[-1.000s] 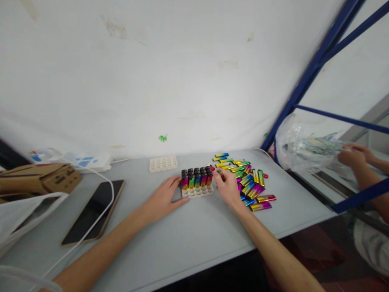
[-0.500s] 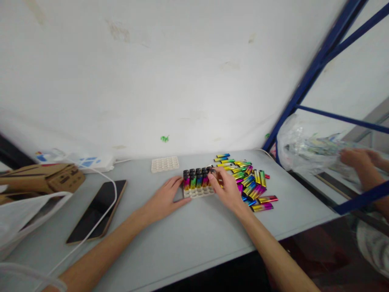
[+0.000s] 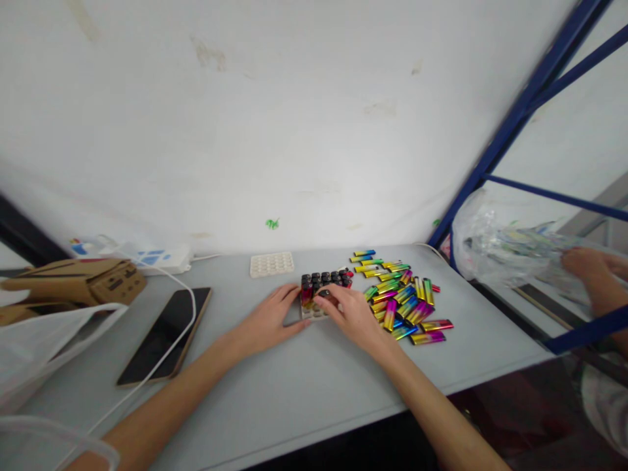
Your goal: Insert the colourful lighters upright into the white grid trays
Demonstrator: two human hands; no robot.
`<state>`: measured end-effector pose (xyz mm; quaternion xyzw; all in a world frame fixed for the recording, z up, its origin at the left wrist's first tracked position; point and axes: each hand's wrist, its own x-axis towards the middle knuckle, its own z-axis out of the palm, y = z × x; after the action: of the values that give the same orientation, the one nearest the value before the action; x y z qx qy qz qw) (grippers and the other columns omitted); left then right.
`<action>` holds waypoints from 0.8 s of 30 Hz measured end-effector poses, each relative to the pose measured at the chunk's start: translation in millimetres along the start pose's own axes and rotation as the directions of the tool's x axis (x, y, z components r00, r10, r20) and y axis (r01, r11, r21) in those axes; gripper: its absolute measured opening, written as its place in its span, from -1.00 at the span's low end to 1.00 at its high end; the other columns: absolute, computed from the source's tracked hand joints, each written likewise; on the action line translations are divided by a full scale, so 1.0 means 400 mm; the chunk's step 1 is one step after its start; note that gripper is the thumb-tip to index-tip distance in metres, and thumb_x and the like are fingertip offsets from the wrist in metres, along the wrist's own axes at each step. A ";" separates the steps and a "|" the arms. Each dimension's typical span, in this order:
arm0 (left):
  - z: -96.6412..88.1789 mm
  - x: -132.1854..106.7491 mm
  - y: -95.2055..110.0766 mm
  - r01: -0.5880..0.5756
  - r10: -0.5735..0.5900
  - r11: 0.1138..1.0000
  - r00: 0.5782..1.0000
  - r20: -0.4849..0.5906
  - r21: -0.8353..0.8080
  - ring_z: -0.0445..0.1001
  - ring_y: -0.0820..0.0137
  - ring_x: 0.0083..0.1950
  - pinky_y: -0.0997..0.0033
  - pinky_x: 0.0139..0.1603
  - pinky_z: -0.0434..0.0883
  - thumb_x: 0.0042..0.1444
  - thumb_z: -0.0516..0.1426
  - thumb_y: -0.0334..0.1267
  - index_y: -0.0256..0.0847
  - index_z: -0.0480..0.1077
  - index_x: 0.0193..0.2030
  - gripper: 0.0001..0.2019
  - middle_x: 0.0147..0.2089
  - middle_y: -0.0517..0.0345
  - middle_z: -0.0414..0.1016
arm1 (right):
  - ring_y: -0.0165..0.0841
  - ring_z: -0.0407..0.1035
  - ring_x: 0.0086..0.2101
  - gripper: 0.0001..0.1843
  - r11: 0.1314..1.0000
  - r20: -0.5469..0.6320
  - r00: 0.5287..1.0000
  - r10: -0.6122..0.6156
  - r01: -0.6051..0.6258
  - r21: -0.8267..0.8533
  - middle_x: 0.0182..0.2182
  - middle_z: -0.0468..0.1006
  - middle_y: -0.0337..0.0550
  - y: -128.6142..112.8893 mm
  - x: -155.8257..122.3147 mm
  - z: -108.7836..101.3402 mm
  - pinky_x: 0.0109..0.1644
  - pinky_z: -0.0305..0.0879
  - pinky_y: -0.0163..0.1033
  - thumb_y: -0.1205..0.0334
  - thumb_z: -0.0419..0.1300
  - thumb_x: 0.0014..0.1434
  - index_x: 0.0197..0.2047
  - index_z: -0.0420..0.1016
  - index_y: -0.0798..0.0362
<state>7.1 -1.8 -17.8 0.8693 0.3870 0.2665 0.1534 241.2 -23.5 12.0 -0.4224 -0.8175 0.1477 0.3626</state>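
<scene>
A white tray with rows of holes point(image 3: 314, 314) lies on the table before me, its back rows filled with upright lighters point(image 3: 321, 277) with black tops. My left hand point(image 3: 269, 317) rests at the tray's left end, thumb and fingers spread along its corner. Over the front part of the tray, my right hand point(image 3: 350, 314) pinches a lighter by its black top point(image 3: 324, 294); the lighter's lower part is hidden by the fingers. To the right of that hand is a heap of loose lighters point(image 3: 405, 301) in shiny rainbow colours, lying on their sides.
A second white tray point(image 3: 272, 263) lies by the wall. On the left are a phone point(image 3: 167, 333), a white cable point(image 3: 192, 307), a cardboard box point(image 3: 108, 281) and a power strip point(image 3: 167, 258). Beyond the blue frame point(image 3: 490, 147), another person's hand point(image 3: 583, 261) is near clear plastic bags point(image 3: 490, 232).
My right hand has moved left from the tray's right end to above its front row, with a lighter in the fingers. My left hand stays at the tray. The whole view has shifted slightly.
</scene>
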 end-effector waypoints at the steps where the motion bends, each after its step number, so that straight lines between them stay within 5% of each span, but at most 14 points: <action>1: 0.001 0.000 0.000 0.001 -0.001 1.000 1.000 0.003 0.001 0.39 0.03 0.37 -0.06 0.44 0.34 0.27 0.25 0.03 -0.10 0.27 0.40 -0.37 0.38 -0.10 0.38 | -0.32 0.50 -0.32 -0.78 1.000 0.035 0.999 -0.003 0.004 -0.011 -0.33 0.62 -0.16 0.002 0.001 0.005 -0.23 0.26 -0.29 0.12 0.13 0.48 -0.17 0.47 0.05; 8: 0.004 0.000 -0.002 -0.002 0.002 1.000 1.000 0.023 -0.003 0.37 0.04 0.39 -0.07 0.45 0.32 0.30 0.23 0.04 -0.10 0.28 0.39 -0.40 0.38 -0.11 0.38 | -0.17 0.59 -0.17 -0.76 0.956 0.231 0.968 0.097 -0.026 -0.291 -0.20 0.67 0.02 -0.034 0.013 0.016 -0.18 0.37 -0.22 0.12 0.06 0.52 -0.04 0.45 0.10; 12: 0.007 0.000 -0.005 -0.006 0.006 1.000 1.000 0.008 0.001 0.39 0.04 0.38 -0.05 0.44 0.34 0.29 0.24 0.04 -0.15 0.30 0.37 -0.41 0.37 -0.13 0.39 | -0.08 0.63 -0.24 -0.65 0.839 0.233 0.943 0.236 -0.077 -0.538 -0.24 0.68 0.12 -0.107 0.039 0.013 -0.24 0.40 -0.17 0.05 0.02 0.52 -0.02 0.50 0.14; 16: 0.010 0.000 -0.010 -0.034 0.034 0.999 0.999 -0.005 0.004 0.39 0.05 0.37 -0.04 0.44 0.35 0.30 0.23 0.04 -0.14 0.31 0.36 -0.43 0.36 -0.12 0.40 | -0.09 0.63 -0.27 -0.57 0.794 0.217 0.928 0.304 -0.121 -0.596 -0.28 0.69 0.12 -0.143 0.049 0.008 -0.27 0.38 -0.18 -0.02 0.00 0.52 -0.11 0.56 0.11; 20: 0.009 -0.001 -0.010 -0.018 0.018 1.000 1.000 0.007 0.022 0.37 0.05 0.39 -0.05 0.45 0.33 0.31 0.20 0.09 -0.15 0.31 0.35 -0.42 0.38 -0.14 0.38 | -0.20 0.60 -0.30 -0.57 0.855 0.161 0.952 0.260 -0.150 -0.497 -0.31 0.69 -0.04 -0.108 0.009 -0.033 -0.28 0.32 -0.25 -0.11 0.05 0.49 -0.15 0.56 0.04; 24: 0.006 -0.001 -0.010 0.014 -0.015 0.999 1.000 0.020 0.048 0.37 0.02 0.40 -0.07 0.47 0.30 0.30 0.19 0.12 -0.20 0.31 0.35 -0.39 0.39 -0.17 0.37 | -0.26 0.57 -0.27 -0.77 0.901 0.101 0.965 0.243 -0.186 -0.393 -0.23 0.66 -0.08 0.002 -0.053 -0.113 -0.16 0.38 -0.24 0.12 0.11 0.48 -0.08 0.56 0.03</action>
<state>6.0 0.3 -21.6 0.8725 0.3981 0.2473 0.1384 282.4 -42.9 33.0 -0.5602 -0.8033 0.0566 0.1940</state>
